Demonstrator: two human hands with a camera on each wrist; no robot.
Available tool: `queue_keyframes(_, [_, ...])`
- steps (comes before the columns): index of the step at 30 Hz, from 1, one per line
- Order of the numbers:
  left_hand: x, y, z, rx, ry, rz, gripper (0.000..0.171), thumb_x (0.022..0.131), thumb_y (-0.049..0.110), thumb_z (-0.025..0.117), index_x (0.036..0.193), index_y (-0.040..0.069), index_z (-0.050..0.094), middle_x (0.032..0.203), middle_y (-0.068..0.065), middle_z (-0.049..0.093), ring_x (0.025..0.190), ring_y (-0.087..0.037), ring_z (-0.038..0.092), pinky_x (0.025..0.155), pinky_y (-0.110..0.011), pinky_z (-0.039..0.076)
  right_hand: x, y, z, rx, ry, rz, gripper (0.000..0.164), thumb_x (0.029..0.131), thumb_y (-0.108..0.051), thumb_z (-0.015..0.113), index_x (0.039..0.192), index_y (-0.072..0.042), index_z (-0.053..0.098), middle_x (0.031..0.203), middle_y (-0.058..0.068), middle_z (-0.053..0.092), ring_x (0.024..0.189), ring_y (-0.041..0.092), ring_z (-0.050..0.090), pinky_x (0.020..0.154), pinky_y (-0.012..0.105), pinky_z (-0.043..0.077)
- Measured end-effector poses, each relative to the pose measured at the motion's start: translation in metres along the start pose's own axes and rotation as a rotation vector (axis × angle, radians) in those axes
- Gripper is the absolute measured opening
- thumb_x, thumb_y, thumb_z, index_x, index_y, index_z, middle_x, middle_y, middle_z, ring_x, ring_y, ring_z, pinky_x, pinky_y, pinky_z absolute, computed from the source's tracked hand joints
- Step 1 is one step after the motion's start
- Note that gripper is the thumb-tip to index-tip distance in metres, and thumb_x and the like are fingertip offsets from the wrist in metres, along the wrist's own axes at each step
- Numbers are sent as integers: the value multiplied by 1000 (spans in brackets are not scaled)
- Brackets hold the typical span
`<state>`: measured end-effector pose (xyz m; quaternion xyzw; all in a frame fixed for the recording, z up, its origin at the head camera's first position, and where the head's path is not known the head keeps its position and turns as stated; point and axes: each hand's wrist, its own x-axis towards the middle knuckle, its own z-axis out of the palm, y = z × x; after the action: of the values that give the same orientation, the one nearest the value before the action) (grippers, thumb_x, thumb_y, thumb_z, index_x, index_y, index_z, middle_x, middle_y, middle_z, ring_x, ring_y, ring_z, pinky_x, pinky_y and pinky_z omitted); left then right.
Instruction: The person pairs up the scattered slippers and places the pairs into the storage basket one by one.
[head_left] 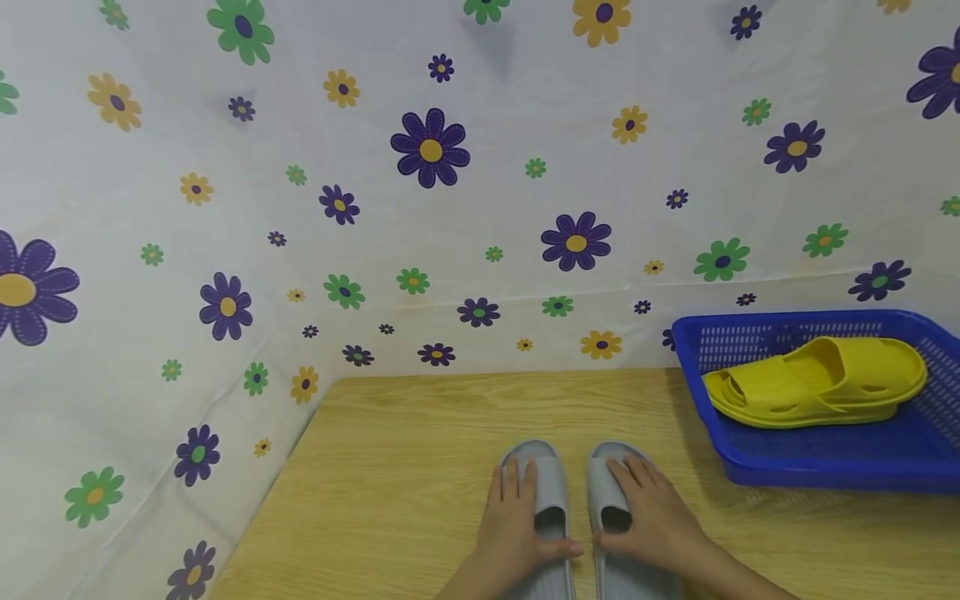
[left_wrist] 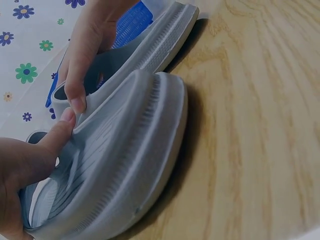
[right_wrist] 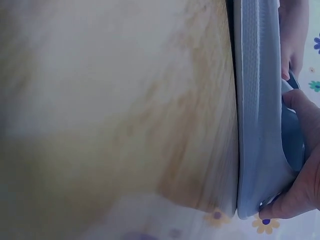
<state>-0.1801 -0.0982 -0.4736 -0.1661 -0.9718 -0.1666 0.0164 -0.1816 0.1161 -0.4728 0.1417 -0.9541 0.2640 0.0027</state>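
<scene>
Two grey slide slippers lie side by side on the wooden tabletop, toes pointing away from me. My left hand (head_left: 510,525) grips the left slipper (head_left: 551,483), fingers over its strap and thumb at the inner edge. Around the right slipper (head_left: 602,483) is my right hand (head_left: 652,512), its thumb on the inner side and fingers across the strap. In the left wrist view, the thumbs nearly meet between the slippers, and the left slipper's thick heel (left_wrist: 155,135) is closest. The right wrist view shows the right slipper's side (right_wrist: 257,125) along the wood.
At the right stands a blue plastic basket (head_left: 825,475) with yellow slippers (head_left: 817,383) inside, one on the other. A white sheet with printed flowers (head_left: 480,192) hangs behind and at the left of the wooden tabletop (head_left: 390,467).
</scene>
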Motion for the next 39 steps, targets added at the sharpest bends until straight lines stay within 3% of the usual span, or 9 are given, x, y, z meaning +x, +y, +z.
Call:
queue_keyframes(11, [0,-8,5,80,24,151,106,67,72,63,147,9,34,150,-20,31,140,-37,26,107,-59,29,-2,-4,-2,43,6,-39,92,64,-55,79,137,-7,49,141,29,40,131,56,26,102,70,22])
queue_keyframes(18, [11,-27,3,140,-47,376,98,74,68,61,151,17,26,155,-13,24,142,-32,22,109,-58,25,0,-5,-10,46,-34,-187,79,67,-50,79,130,-8,57,142,20,45,133,46,33,102,72,18])
queue_keyframes(22, [17,-40,0,121,-64,578,90,84,71,43,151,16,23,156,-9,22,144,-28,18,110,-57,23,0,9,-19,70,-129,-394,89,65,-57,77,134,-6,51,144,23,41,133,48,30,100,72,18])
queue_keyframes(26, [21,-49,-1,132,-61,726,86,89,72,26,151,12,23,156,-8,23,145,-25,16,112,-55,21,5,26,-30,158,-312,-568,99,66,-56,77,145,-10,37,149,26,28,135,51,20,98,75,15])
queue_keyframes(30, [25,-52,-11,242,-148,785,97,83,67,52,152,9,17,158,-9,17,146,-25,11,114,-50,19,15,35,-45,184,-564,-602,113,64,-53,80,152,-19,18,156,22,10,141,47,5,100,75,10])
queue_keyframes(32, [27,-51,-20,325,-221,815,113,72,68,63,152,6,13,158,-11,14,146,-26,8,115,-47,19,21,35,-52,126,-656,-592,122,59,-53,83,153,-22,11,158,17,3,143,42,1,103,72,12])
queue_keyframes(34, [30,-50,-30,415,-280,864,128,62,74,68,151,3,10,158,-14,12,146,-28,9,115,-44,22,24,33,-56,3,-680,-570,129,55,-48,87,153,-26,7,159,11,2,144,37,3,107,67,16])
queue_keyframes(36, [33,-48,-38,477,-336,912,139,53,77,70,151,1,7,158,-17,10,146,-29,8,114,-42,23,25,29,-57,-173,-624,-597,130,53,-43,90,153,-25,9,159,8,8,144,34,12,108,61,23])
queue_keyframes(39, [38,-46,-44,534,-401,959,148,46,80,71,151,1,2,158,-18,7,146,-29,6,115,-39,22,23,26,-55,-427,-461,-678,128,48,-35,93,152,-21,19,156,9,24,140,32,28,107,51,32])
